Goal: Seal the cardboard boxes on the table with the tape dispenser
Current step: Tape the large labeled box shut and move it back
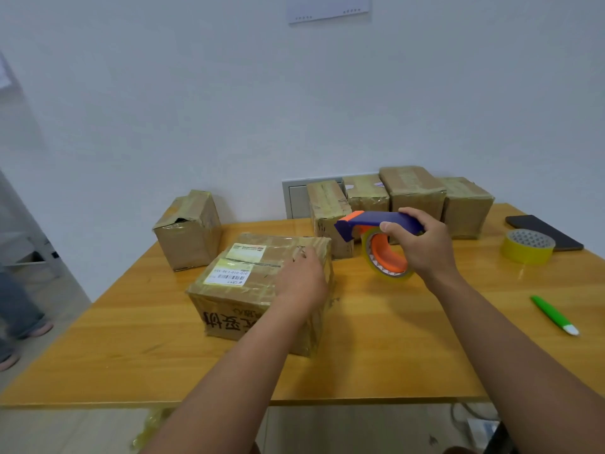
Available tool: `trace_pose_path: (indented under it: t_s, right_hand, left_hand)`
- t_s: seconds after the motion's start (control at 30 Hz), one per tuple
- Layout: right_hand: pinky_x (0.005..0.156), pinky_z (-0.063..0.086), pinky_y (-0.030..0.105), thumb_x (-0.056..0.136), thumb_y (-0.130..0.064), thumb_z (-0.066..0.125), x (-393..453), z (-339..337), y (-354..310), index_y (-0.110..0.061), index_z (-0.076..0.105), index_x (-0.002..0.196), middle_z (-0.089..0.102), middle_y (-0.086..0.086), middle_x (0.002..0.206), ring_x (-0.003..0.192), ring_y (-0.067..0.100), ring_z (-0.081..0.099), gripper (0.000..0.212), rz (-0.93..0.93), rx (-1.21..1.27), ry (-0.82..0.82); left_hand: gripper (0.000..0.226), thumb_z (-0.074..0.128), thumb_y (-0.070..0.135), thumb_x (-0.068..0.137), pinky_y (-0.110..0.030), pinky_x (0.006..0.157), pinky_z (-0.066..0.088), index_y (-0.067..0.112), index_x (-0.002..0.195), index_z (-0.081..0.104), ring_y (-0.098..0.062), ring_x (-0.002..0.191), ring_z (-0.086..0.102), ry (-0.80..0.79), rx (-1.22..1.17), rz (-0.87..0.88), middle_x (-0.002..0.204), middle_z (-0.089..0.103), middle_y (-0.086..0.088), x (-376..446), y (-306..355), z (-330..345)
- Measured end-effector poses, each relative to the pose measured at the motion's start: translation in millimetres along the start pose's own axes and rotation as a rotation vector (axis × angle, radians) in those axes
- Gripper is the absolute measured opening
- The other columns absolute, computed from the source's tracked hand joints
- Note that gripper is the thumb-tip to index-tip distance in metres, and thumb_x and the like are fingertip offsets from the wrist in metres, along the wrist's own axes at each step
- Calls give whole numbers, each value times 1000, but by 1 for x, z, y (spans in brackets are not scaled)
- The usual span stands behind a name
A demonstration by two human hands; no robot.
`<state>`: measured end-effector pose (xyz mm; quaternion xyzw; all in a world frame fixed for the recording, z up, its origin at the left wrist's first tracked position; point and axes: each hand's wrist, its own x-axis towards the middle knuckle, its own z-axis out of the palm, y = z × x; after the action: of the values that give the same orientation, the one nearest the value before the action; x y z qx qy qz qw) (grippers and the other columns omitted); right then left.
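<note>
Blue and orange dispenser (376,239) sits in your right hand (422,247), fingers curled round the handle, thumb on the near side, held up off the table (376,348) just right of the box (258,283). Your left hand (302,280) lies on the box top at its right end; it looks flat and pressing, though the fingers are partly hidden, so take that as my read.

Now the risks. The dispenser is in the air and not touching the cardboard, so if you come down off the seam the strip could run crooked. The box top is already wrinkled with old tape, and I'd guess fresh tape may bridge those wrinkles and lift. Your left fingers lie near where the toothed end would likely land, so mind them. Press too lightly and the box may slide on the smooth wood.

Direction: the dispenser's long axis runs left to right, the orange-tipped nose pointing left toward the box, the roll hanging below. The box's long side runs from near left to far right.

Further out: one box (188,231) far left, a row of boxes (409,198) by the wall, a spare roll (527,246), a phone (541,231) and a green pen (553,314) on the right.
</note>
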<state>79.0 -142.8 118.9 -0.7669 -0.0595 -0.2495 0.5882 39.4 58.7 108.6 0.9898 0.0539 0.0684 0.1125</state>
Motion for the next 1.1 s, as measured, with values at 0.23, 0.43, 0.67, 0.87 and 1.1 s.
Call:
trace_pose_path:
  t_s: [0.23,0.43,0.67,0.87,1.1]
  right_hand:
    - [74,49,21,83,-34,76,-2,21,-16,-17,62,126,63,1,115,103,18,60,48,-2,128,-34]
    - [75,52,23,82,-31,76,-5,56,-35,-19,64,121,65,-2,109,99,16,62,42,4,210,-97]
    - [79,53,26,81,-33,78,-10,116,-61,-25,62,116,62,-3,108,98,14,62,39,-10,229,-201]
    - [75,47,19,77,-46,76,-19,142,-47,-24,62,124,63,-9,111,99,9,60,54,-29,155,-253]
    - [74,49,11,76,-49,68,-18,148,-40,-24,61,126,62,-5,115,98,4,60,57,-59,159,-279]
  left_hand:
    - [46,48,39,97,-38,107,38,30,142,45,-19,129,45,25,-303,71,151,41,2,-15,-68,-33]
    - [67,23,78,89,-50,120,7,51,150,19,-31,151,0,-151,71,0,165,5,-2,-17,-125,-33]
    - [57,23,60,99,-47,113,26,36,150,33,-36,141,27,-3,39,-55,156,33,-7,-18,-113,-40]
    - [77,44,60,95,-41,114,28,17,155,22,-26,150,14,-100,-151,-98,163,13,-8,-5,-164,-37]
    - [56,55,58,90,-36,81,51,25,134,49,-19,111,55,29,-269,-143,127,59,1,0,-161,-27]
